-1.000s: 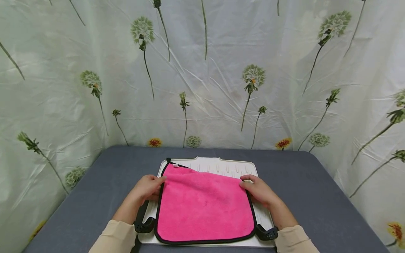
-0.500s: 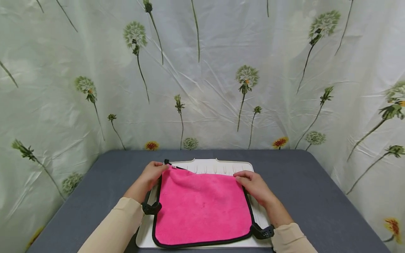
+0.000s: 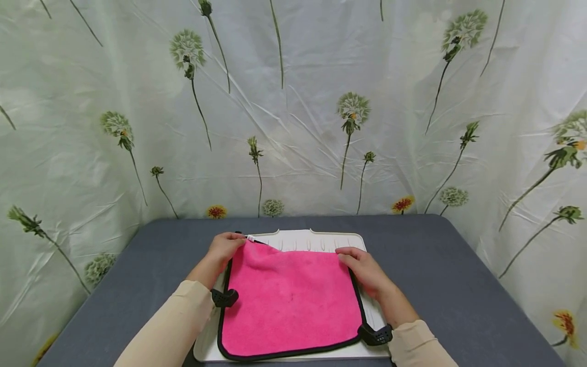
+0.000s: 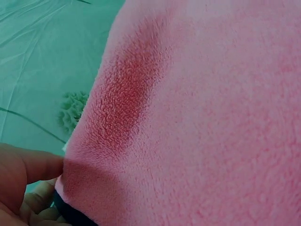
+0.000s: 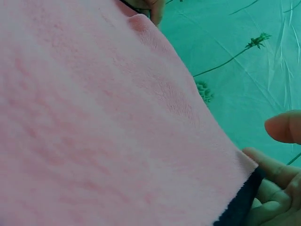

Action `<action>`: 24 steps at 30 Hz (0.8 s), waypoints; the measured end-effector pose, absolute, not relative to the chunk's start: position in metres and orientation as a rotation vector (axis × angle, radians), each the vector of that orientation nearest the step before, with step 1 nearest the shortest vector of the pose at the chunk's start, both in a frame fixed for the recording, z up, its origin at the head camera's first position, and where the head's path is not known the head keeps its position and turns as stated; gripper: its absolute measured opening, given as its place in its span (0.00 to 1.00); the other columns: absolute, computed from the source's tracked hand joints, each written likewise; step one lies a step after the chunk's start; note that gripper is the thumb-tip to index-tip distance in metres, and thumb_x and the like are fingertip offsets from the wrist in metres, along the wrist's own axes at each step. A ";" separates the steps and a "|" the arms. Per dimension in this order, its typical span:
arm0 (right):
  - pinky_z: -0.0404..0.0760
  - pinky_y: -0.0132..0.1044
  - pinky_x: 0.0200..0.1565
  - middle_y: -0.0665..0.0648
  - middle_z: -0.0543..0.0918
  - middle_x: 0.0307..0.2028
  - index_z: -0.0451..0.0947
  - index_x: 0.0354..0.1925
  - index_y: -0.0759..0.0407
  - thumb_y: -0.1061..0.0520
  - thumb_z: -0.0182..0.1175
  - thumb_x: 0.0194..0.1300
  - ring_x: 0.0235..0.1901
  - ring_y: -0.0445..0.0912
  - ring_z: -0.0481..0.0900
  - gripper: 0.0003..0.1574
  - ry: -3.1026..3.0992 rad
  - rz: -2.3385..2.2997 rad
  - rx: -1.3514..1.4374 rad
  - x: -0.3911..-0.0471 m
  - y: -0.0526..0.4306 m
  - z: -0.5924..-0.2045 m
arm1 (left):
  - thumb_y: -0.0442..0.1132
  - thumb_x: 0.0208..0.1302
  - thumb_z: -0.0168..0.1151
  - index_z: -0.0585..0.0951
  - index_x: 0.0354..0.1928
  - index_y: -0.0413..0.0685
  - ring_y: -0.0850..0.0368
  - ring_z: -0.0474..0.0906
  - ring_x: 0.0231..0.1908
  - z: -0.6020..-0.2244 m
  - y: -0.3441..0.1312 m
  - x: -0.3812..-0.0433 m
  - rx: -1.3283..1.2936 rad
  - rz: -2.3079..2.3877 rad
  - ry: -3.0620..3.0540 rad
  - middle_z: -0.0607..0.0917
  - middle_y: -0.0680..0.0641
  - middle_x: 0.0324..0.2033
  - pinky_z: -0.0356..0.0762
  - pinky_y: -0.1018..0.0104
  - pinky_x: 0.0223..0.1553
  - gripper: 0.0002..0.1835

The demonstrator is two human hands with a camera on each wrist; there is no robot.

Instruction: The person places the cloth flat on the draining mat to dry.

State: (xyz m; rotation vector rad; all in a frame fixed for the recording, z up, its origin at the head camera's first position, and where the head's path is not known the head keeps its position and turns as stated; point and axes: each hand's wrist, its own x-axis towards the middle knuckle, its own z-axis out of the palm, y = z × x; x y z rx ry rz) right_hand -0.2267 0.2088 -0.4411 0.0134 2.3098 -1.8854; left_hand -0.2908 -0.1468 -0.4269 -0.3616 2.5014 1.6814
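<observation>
A pink plush towel (image 3: 293, 300) with black edging lies over a white ribbed tray (image 3: 321, 239), its far edge folded or bunched. My left hand (image 3: 223, 250) pinches the towel's far left corner, beside a small white label (image 3: 250, 238). In the left wrist view, the thumb (image 4: 44, 164) presses on the pile and the other fingers lie beneath. At the far right corner is my right hand (image 3: 364, 267). The right wrist view has its curled fingers (image 5: 277, 205) against the black edging, one digit (image 5: 284, 128) raised off the cloth.
The tray stands on a table covered in dark grey cloth (image 3: 160, 265), with table surface showing on both sides. Behind hangs a pale curtain (image 3: 293, 122) printed with dandelions. Black wrist mounts (image 3: 376, 335) sit close over the towel's sides.
My left hand has moved from the towel's left edge forward to its far left corner, covering the black tab there. The right hand stays at the right corner. The head view has shifted slightly.
</observation>
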 end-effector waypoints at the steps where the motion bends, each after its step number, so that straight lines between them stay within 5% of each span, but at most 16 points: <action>1: 0.76 0.29 0.50 0.65 0.80 0.60 0.76 0.63 0.67 0.56 0.57 0.75 0.48 0.39 0.78 0.24 2.331 -1.902 0.009 -0.226 0.208 -0.440 | 0.37 0.72 0.57 0.81 0.57 0.34 0.43 0.75 0.58 -0.426 -0.147 -0.290 -0.374 1.691 2.523 0.77 0.33 0.60 0.76 0.55 0.57 0.17; 8: 0.76 0.27 0.45 0.52 0.87 0.44 0.81 0.54 0.69 0.61 0.58 0.73 0.40 0.34 0.78 0.17 2.407 -2.055 0.033 -0.225 0.211 -0.428 | 0.37 0.73 0.55 0.80 0.58 0.35 0.41 0.74 0.61 -0.425 -0.150 -0.289 -0.433 1.766 2.575 0.77 0.32 0.61 0.75 0.54 0.60 0.18; 13: 0.74 0.30 0.38 0.42 0.81 0.30 0.79 0.49 0.73 0.59 0.59 0.73 0.33 0.36 0.74 0.16 2.350 -2.082 0.155 -0.226 0.211 -0.431 | 0.37 0.74 0.55 0.79 0.60 0.34 0.40 0.72 0.62 -0.428 -0.154 -0.287 -0.462 1.773 2.553 0.76 0.32 0.61 0.73 0.54 0.59 0.18; 19: 0.78 0.33 0.42 0.49 0.82 0.40 0.72 0.64 0.66 0.58 0.55 0.75 0.38 0.40 0.79 0.23 2.169 -2.085 0.137 -0.228 0.209 -0.441 | 0.37 0.73 0.57 0.78 0.59 0.34 0.42 0.74 0.58 -0.427 -0.152 -0.288 -0.420 1.722 2.511 0.76 0.33 0.59 0.74 0.56 0.56 0.18; 24: 0.76 0.31 0.49 0.61 0.78 0.59 0.67 0.71 0.61 0.57 0.53 0.75 0.47 0.39 0.76 0.30 2.141 -2.069 0.092 -0.231 0.209 -0.447 | 0.39 0.73 0.58 0.79 0.59 0.35 0.44 0.74 0.56 -0.425 -0.147 -0.289 -0.365 1.628 2.502 0.77 0.34 0.59 0.74 0.54 0.57 0.19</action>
